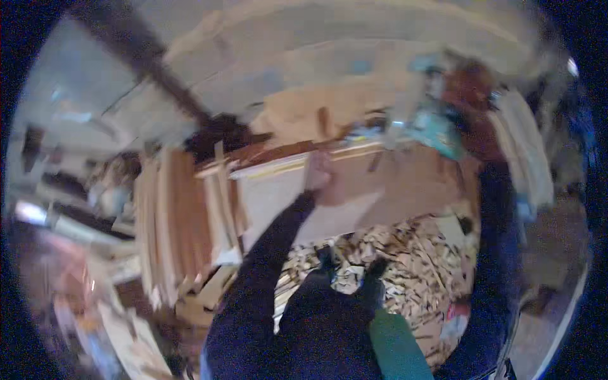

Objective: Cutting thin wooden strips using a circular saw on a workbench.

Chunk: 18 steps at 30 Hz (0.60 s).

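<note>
My left hand (320,170) is blurred at the top edge of a large wooden board (405,183) with a pale left part and pale, yellowish strips along its back edge; whether it grips anything is unclear. My right arm reaches up along the board's right side to my right hand (475,136), smeared by motion among brown and reddish shapes, so its fingers and anything in them cannot be made out. A small upright brown piece (323,120) shows beyond my left hand. Blue-green and pale small items (437,136) lie near my right hand.
Long wooden strips (171,221) lean in a bundle at the left. Wood offcuts (424,266) heap on the floor around my feet below the board. A pale wall (285,57) rises behind. Blurred boards and clutter (126,329) fill the lower left, and a pale long shape (525,152) stands at the right.
</note>
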Available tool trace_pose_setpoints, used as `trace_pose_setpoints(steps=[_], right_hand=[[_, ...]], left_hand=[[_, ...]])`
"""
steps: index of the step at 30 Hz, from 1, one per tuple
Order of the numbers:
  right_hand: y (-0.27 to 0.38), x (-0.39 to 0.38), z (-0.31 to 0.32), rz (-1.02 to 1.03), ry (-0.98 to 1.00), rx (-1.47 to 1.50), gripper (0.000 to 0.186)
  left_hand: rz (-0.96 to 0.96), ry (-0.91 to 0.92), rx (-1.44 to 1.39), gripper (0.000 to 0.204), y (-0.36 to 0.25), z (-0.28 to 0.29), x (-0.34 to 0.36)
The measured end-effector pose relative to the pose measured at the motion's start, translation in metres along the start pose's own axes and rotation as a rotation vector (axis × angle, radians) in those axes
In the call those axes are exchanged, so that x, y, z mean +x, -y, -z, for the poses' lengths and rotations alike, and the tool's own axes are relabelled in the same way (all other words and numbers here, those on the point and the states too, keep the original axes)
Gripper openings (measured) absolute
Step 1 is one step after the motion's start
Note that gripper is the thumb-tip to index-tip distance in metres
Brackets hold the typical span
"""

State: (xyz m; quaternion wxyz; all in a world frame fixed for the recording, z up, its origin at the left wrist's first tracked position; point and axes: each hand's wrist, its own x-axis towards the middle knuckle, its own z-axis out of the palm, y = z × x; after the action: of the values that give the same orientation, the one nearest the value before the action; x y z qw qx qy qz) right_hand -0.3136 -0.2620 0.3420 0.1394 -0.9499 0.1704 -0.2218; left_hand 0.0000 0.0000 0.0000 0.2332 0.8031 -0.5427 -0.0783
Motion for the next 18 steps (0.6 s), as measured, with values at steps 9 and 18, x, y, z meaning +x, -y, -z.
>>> trace_pose_setpoints(steps=[9, 18], right_hand=[[-0.004, -0.012, -0.004, -0.059, -0.019, -0.12, 0.058], [-0.014, -0.013, -0.001, 0.055, -0.062, -0.58, 0.057]], left_hand=[[0.496, -0.661, -0.513, 0.06, 0.095, 0.065, -0.138], [0.443, -0.525, -0.484, 0.081, 0.155, 0.05, -0.135]])
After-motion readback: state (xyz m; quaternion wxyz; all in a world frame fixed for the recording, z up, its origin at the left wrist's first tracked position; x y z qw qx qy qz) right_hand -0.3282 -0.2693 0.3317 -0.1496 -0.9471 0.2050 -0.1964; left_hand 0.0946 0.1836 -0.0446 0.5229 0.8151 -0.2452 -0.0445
